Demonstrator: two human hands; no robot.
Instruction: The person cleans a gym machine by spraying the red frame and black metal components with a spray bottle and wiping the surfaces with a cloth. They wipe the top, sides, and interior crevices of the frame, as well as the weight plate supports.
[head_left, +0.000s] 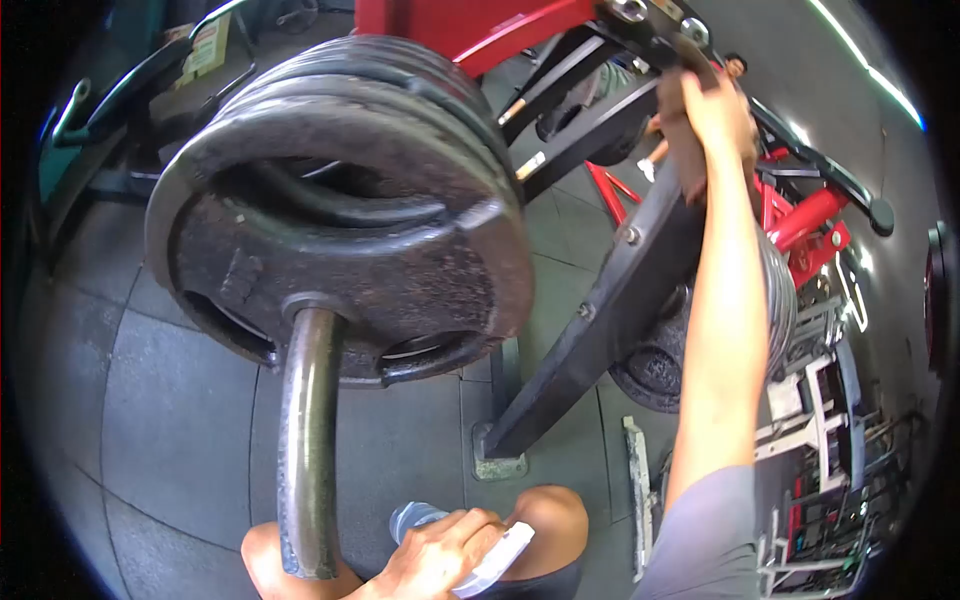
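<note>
My left hand is closed around what looks like a spray bottle, low in front of my knees. Its clear bluish body shows on one side of the fist and a white part on the other. At the end of my outstretched arm, my right hand grips a dark brown cloth against the upper end of a black steel beam. Some of its fingers are hidden. Black weight plates hang stacked on a metal peg to my left.
A red machine part crosses above the plates. More plates sit beyond the beam, which ends in a foot plate on the dark tiled floor. Another person is in the background. Gym machines stand at the right.
</note>
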